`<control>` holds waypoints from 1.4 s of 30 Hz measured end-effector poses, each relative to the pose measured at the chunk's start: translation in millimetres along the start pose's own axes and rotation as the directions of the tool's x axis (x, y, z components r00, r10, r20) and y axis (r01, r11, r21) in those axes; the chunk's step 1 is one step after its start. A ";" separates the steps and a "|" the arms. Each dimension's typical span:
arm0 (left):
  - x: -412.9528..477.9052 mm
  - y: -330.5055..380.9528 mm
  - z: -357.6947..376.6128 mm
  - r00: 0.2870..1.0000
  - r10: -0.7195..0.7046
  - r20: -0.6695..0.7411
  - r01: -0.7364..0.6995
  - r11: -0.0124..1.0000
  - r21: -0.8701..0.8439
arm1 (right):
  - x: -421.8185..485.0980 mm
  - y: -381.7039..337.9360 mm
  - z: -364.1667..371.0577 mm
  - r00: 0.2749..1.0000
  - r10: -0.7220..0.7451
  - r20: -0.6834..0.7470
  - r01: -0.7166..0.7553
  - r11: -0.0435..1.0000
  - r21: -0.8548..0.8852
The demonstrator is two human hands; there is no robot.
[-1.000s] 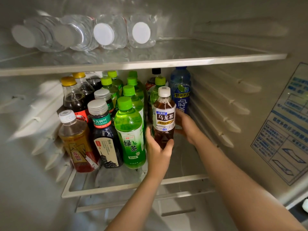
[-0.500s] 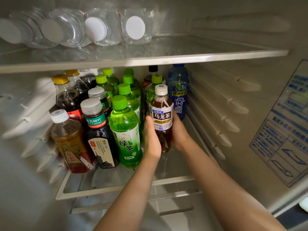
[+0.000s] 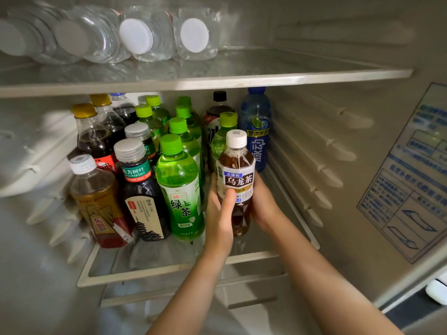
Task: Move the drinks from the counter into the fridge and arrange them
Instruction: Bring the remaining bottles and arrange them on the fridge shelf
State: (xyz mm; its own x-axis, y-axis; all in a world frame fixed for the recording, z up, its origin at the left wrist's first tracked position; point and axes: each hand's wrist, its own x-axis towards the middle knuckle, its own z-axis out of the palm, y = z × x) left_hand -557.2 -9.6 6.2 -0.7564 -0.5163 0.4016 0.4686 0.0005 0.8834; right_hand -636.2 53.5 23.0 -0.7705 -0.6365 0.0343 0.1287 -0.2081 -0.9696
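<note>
Hands [image 3: 238,209] around 乌龙茶 bottle [image 3: 237,180]

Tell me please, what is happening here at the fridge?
A person is putting drinks into an open fridge. Both hands, the left hand and the right hand, hold a brown oolong tea bottle upright at the right end of the front row on the middle shelf, beside a green tea bottle. Many other bottles stand behind. Water bottles lie on the shelf above.
</note>
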 end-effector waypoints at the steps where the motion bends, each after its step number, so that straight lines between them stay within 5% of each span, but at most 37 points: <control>1: -2.4 1.5 -0.2 1.000 0.002 0.015 -0.002 1.000 0.013 | 0.7 -1.0 -1.2 0.999 -0.023 -0.022 0.022 0.999 -0.029; 7: -14.1 -3.9 -1.1 0.998 -0.063 -0.025 0.067 0.984 0.168 | 28.0 -28.9 -7.9 0.938 -0.110 -0.328 0.053 0.982 -0.179; 12: -15.0 -5.9 -1.6 0.992 -0.095 -0.082 0.113 0.957 0.267 | 54.9 -49.1 -10.9 0.786 -0.404 -0.469 0.226 0.893 -0.390; 19: -15.8 -4.9 -3.6 0.989 -0.125 -0.079 0.141 0.953 0.268 | 94.5 -58.6 -12.0 0.792 -0.363 -0.491 0.169 0.903 -0.395; 27: -13.6 -8.8 -6.8 0.984 -0.156 -0.087 0.173 0.956 0.237 | 101.2 -51.1 -11.7 0.724 -0.459 -0.514 -0.119 0.651 -0.749; 42: -1.3 -3.0 -11.8 0.979 -0.204 0.014 0.200 0.971 0.131 | 76.3 -49.5 -27.9 0.767 -0.468 -0.438 0.080 0.748 -0.659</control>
State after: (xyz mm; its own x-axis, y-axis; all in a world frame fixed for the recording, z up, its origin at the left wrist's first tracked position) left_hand -552.3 -19.0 0.1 -0.8426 -0.4932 0.2163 0.2437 0.0090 0.9698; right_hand -718.8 36.0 66.8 -0.9250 -0.0654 0.3743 -0.3769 0.2830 -0.8820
